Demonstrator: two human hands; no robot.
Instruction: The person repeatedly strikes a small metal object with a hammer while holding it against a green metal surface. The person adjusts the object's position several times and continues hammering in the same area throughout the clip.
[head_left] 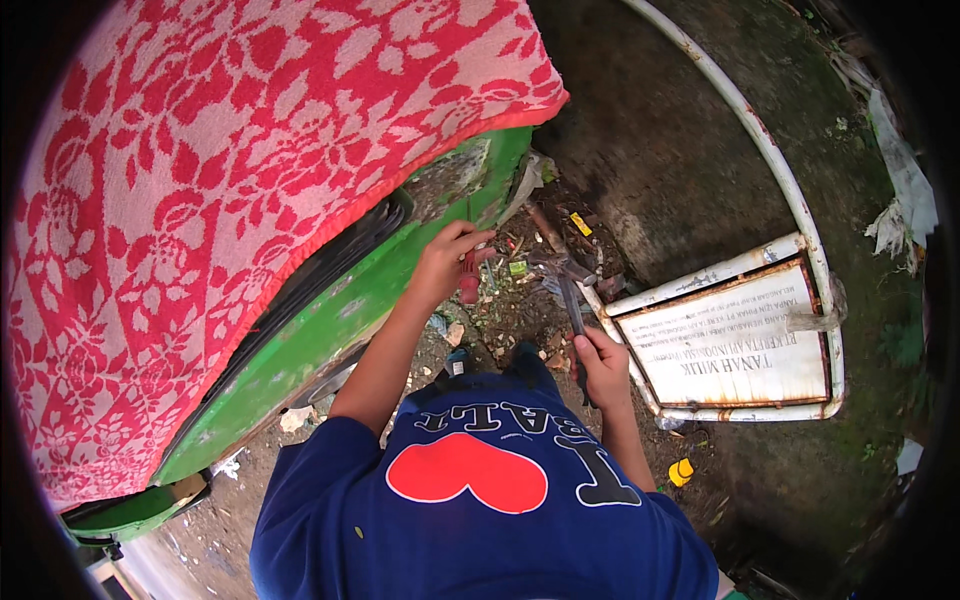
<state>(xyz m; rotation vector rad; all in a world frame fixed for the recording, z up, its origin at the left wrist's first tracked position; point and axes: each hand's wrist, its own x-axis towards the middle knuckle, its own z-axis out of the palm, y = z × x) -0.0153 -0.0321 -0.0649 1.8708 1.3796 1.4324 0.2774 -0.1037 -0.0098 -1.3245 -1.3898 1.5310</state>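
My right hand (601, 368) is closed round the dark handle of a hammer (572, 305), whose head points away from me over the littered ground. To its left, my left hand (447, 262) pinches a small dull-red piece (469, 284) with a rounded lower end. What kind of part it is cannot be made out, and the fingers cover some of it. The hammer head and the red piece are apart. Close by my left forearm runs a scuffed green panel (400, 268), which looks like vehicle bodywork.
A red and pink floral cloth (250, 150) drapes over the green body. On the right, a rusty white signboard (725, 345) sits in a curved white metal frame (765, 140). Rubble and litter (500, 320) cover the ground below my hands. A yellow scrap (681, 472) lies near my right elbow.
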